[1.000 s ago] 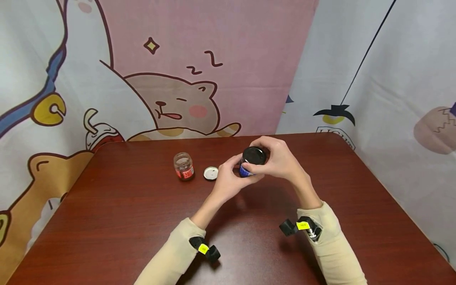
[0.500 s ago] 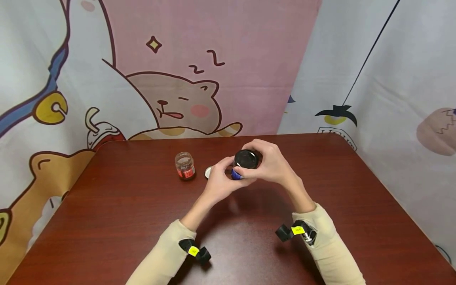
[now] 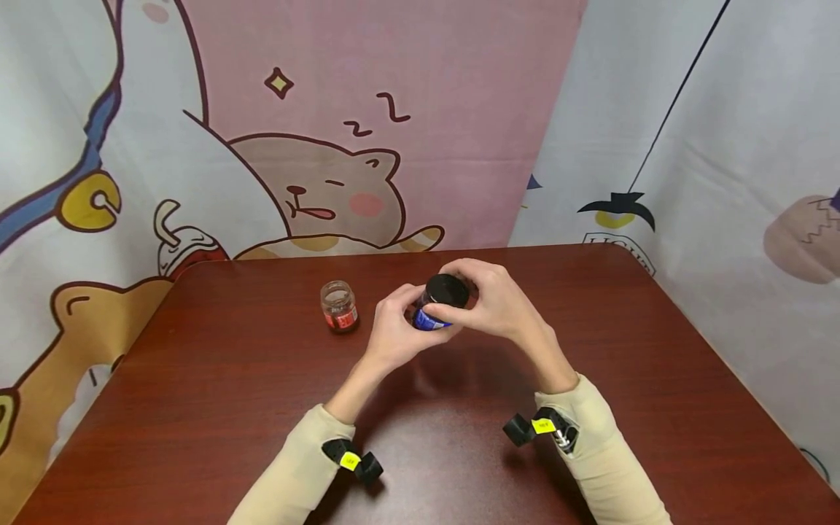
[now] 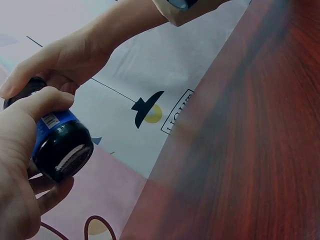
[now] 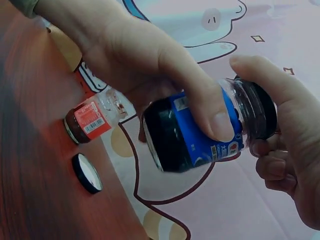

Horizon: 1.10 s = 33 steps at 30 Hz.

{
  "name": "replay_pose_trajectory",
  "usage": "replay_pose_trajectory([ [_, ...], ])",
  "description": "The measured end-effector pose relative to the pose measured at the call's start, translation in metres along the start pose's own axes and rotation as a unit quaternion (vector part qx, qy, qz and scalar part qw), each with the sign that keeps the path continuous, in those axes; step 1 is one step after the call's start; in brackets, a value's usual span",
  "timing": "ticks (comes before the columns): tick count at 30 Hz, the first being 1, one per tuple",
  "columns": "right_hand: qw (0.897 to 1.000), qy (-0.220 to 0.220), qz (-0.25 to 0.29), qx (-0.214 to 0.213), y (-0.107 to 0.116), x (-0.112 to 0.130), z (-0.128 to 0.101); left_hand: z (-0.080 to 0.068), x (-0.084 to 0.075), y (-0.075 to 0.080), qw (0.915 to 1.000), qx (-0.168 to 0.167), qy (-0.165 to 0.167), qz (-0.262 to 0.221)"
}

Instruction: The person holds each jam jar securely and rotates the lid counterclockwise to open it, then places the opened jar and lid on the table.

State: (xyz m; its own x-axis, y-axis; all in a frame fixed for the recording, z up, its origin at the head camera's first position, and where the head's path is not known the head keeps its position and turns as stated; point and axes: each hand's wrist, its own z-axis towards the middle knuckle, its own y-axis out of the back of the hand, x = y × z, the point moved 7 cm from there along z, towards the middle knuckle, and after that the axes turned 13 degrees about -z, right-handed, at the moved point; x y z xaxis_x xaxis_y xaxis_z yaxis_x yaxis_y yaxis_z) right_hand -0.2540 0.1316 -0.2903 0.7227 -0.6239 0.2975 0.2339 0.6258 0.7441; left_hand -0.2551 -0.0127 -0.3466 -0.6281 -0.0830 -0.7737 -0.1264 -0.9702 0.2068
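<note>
A dark jar with a blue label (image 3: 428, 319) is held tilted above the brown table (image 3: 197, 408), near its middle. My left hand (image 3: 394, 334) grips the jar's body from the left; the thumb lies across the label (image 5: 220, 125). My right hand (image 3: 494, 302) curls round the black lid (image 3: 448, 289) on the jar's top. In the right wrist view the lid (image 5: 259, 112) sits on the jar's neck between my right fingers (image 5: 280, 85). The left wrist view shows the jar's dark bottom (image 4: 64, 152).
A small open glass jar with a red label (image 3: 339, 307) stands on the table left of my hands. Its round white-lined lid (image 5: 87, 173) lies beside it, hidden by my left hand in the head view. Cartoon curtains (image 3: 328, 146) close off the back and right.
Both hands have carried the blue-labelled jar a little to the left and tilted it more. My left hand now covers the loose lid on the table.
</note>
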Motion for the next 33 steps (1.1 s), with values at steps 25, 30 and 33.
replay_pose_trajectory([
  [25,0.996,-0.057,-0.071,0.014,-0.007,-0.004,-0.001,0.000,-0.012,0.006,0.9910,-0.026,-0.042,0.124],
  [30,0.996,-0.039,-0.074,-0.001,-0.007,-0.002,-0.001,0.002,-0.009,0.008,0.9971,-0.010,-0.023,0.072],
  [33,0.997,-0.028,-0.069,-0.008,-0.007,-0.001,-0.001,0.003,-0.007,0.007,0.9994,0.000,-0.006,0.035],
])
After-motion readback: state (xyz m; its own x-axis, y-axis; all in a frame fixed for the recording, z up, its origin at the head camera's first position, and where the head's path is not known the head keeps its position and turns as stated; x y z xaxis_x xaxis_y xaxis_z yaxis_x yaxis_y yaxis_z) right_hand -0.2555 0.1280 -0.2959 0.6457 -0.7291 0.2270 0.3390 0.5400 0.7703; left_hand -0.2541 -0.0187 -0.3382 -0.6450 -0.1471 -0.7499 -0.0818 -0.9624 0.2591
